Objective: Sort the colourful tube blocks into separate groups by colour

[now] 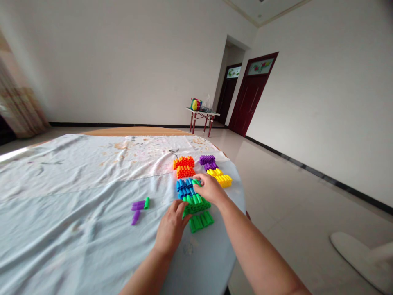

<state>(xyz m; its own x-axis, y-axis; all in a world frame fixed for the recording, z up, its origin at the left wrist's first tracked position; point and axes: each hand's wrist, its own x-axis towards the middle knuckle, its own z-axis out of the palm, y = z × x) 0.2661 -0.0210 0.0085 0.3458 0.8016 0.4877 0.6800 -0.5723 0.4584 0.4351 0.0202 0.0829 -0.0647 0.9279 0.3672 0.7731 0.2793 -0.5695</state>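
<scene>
Rows of plastic tube pieces lie sorted by colour on the cloth-covered table point(76, 205): orange point(184, 166), purple point(208, 161), yellow point(221, 177), blue point(185, 187) and green point(199, 213). My right hand point(210, 189) is closed in a pinch on a green piece point(197, 182) at the far end of the green group, beside the blue ones. Against the near left end of the green group rests my left hand point(172, 227), its fingers curled and touching the pieces.
Two purple pieces point(137, 209) and one green piece point(146, 203) lie loose to the left of the groups. The table edge curves away just right of the yellow pieces. A small red-legged table point(202, 116) stands by the far wall near dark red doors.
</scene>
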